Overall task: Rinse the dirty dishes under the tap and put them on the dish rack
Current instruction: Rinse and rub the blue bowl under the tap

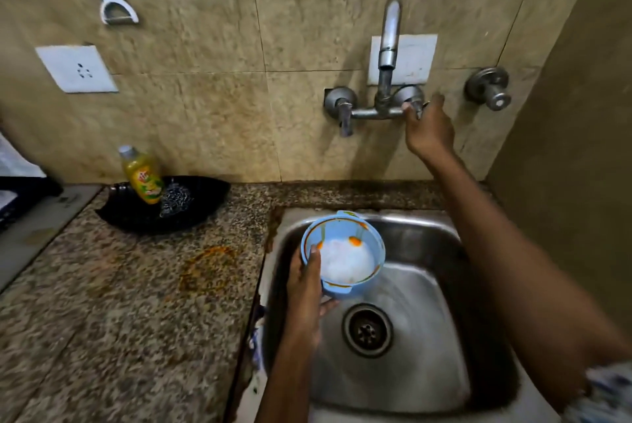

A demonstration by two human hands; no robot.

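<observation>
A light blue bowl [366, 238] with orange smears inside is held over the steel sink [427, 227], under the tap spout. Frothy white water fills its bottom. My left hand [302, 289] grips the bowl's near-left rim, thumb inside. My right hand [427, 130] reaches up to the wall and closes on the right tap handle [415, 106] of the mixer tap [388, 46]. Water runs across the sink floor toward the drain [367, 330].
A granite counter [119, 303] with an orange stain lies left of the sink. At its back stands a black tray [205, 197] holding a yellow dish soap bottle [143, 176] and a steel scrubber [176, 198]. A separate valve [489, 87] sits on the wall at right.
</observation>
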